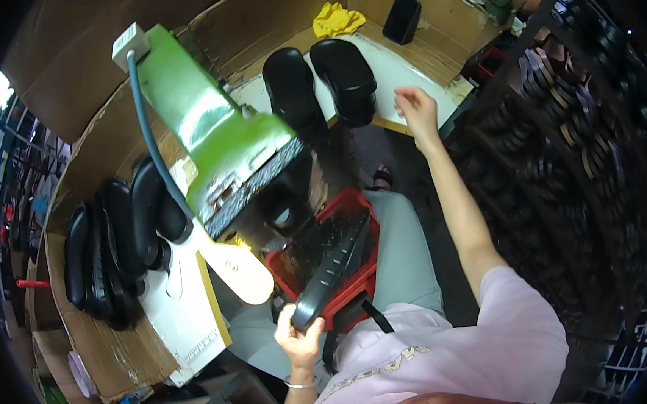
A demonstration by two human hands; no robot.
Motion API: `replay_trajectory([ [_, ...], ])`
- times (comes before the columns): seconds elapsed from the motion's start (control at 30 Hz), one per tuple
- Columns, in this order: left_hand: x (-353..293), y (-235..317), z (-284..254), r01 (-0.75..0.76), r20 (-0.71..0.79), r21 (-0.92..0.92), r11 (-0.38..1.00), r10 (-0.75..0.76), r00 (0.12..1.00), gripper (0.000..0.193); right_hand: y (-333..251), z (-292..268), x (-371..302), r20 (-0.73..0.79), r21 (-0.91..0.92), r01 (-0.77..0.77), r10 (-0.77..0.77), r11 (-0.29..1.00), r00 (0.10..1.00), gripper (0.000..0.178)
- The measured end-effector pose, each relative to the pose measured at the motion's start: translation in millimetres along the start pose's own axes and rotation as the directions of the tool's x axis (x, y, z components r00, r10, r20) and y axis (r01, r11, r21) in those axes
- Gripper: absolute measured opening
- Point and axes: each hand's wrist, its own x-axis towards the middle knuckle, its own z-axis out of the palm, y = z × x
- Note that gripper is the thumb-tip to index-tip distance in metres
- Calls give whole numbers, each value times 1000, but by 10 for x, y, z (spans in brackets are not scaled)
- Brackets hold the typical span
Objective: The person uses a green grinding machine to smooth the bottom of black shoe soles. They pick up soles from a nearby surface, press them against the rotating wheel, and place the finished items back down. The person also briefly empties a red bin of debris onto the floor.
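Note:
My left hand [300, 339] grips one end of a long black shoe sole [329, 275]. The sole slants up and to the right over a red plastic bin [375, 262], below the head of a green machine [202, 109]. Out to the right, my right hand [417, 115] is raised with its fingers loosely bent and apart, and nothing shows in it. Nearest to it are two black soles, one [346, 79] closer and another [292, 87] further left, lying side by side on a white board [437, 94]. The sole's far end is dim against the dark bin.
Several black soles [117, 241] stand stacked on the left. A bright lamp [242, 273] hangs from the machine by a blue-grey cable [147, 132]. Cardboard walls [267, 20] surround the bench, with a yellow cloth [337, 20] and a phone [402, 19] behind. Racks of footwear [562, 145] fill the right.

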Motion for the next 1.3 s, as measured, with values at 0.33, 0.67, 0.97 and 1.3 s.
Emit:
replay_trajectory([
  [0.33, -246, -665, 397, 40, -186, 121, 992, -17, 982, 28, 876, 659, 2583, -29, -333, -416, 432, 846, 901, 39],
  [0.67, -20, -504, 180, 69, -284, 155, 985, -22, 958, 30, 791, 1052, 2481, -157, -639, -169, 87, 750, 984, 29],
  [0.97, 14, -66, -18, -108, -324, 71, 992, 125, 938, 55, -487, 453, 403, 1, 183, 331, -336, 926, 942, 19],
  [1.3, 628, -192, -65, -299, -126, -201, 933, 278, 952, 54, -321, 451, -1691, 373, 427, -206, 36, 880, 927, 88],
])
